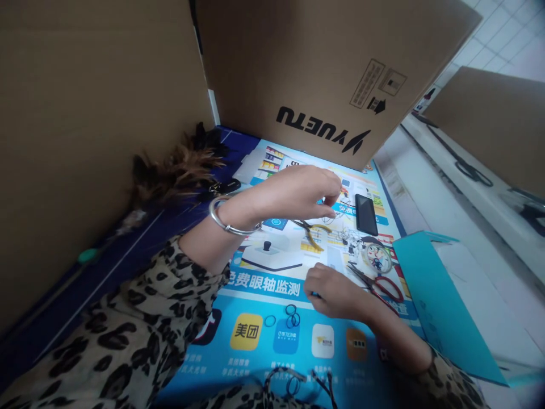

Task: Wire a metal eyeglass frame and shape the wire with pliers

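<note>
My left hand [304,190], with a silver bangle [232,229] on its wrist, reaches over the printed mat [272,295]. Its fingers curl downward and hide whatever they may hold. Below it lie yellow-handled pliers [317,234]. My right hand [334,291] is closed in a loose fist nearer to me, its contents hidden. Beside it are red-handled scissors [387,288]. A round clear dish [377,255] with small items stands behind them, next to a scatter of small clear pieces [349,243]. Several thin dark rings [292,316] lie in front of my right hand.
A black phone [366,215] lies at the mat's right side. Cardboard panels [332,74] rise behind and at the left, where a feather duster [174,165] leans. A teal folded sheet [447,307] is at right. Dark scissors [473,172] rest on a pale ledge.
</note>
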Available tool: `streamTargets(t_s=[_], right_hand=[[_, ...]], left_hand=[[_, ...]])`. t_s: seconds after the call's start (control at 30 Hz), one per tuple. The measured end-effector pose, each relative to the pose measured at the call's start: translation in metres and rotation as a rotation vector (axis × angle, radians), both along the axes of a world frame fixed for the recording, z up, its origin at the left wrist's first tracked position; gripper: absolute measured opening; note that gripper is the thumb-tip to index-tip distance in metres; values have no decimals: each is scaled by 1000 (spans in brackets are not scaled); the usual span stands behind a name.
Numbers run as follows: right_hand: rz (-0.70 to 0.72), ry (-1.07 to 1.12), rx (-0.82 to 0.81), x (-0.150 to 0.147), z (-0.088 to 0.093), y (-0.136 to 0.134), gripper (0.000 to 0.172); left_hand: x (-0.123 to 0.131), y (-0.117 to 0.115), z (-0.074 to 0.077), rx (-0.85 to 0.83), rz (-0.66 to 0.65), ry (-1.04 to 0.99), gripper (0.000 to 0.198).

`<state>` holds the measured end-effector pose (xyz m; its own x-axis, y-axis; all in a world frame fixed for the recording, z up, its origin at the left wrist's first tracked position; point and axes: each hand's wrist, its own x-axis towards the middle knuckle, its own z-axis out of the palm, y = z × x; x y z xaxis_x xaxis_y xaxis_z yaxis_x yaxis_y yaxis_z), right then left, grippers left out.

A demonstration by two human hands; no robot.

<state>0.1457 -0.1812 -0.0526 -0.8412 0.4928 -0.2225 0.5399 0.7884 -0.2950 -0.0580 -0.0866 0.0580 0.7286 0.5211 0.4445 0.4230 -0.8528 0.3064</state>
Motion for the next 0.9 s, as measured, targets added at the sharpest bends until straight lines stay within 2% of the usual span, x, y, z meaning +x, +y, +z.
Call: streamTargets(t_s=[0.17,0.27,0.33,0.43,0.53,0.63,0.77,0.9], right_hand=[[-144,-67,4,41,5,5,9],[-203,-50,28,45,12,1,9],[-217,11,64,33,15,-6,9],[-178,98,110,0,14,-26,18],[-26,83,164,-31,7,-44,28],[79,12,232,-38,-4,-51,17],[45,-50,315,-18,-14,-49,14],[-15,-88,293,10,-17,-46,11]], left_hand=[[2,1,-1,5,-13,20,16],[3,2,-2,5,-17,10,17],[3,2,-3,-1,-21,1,17],[4,3,-3,-10,-23,-4,17],[6,3,-3,-5,-23,15,18],[7,3,-4,7,-10,38,18],[8,4,-4,8,-10,63,18],[9,4,-4,-2,-12,81,18]])
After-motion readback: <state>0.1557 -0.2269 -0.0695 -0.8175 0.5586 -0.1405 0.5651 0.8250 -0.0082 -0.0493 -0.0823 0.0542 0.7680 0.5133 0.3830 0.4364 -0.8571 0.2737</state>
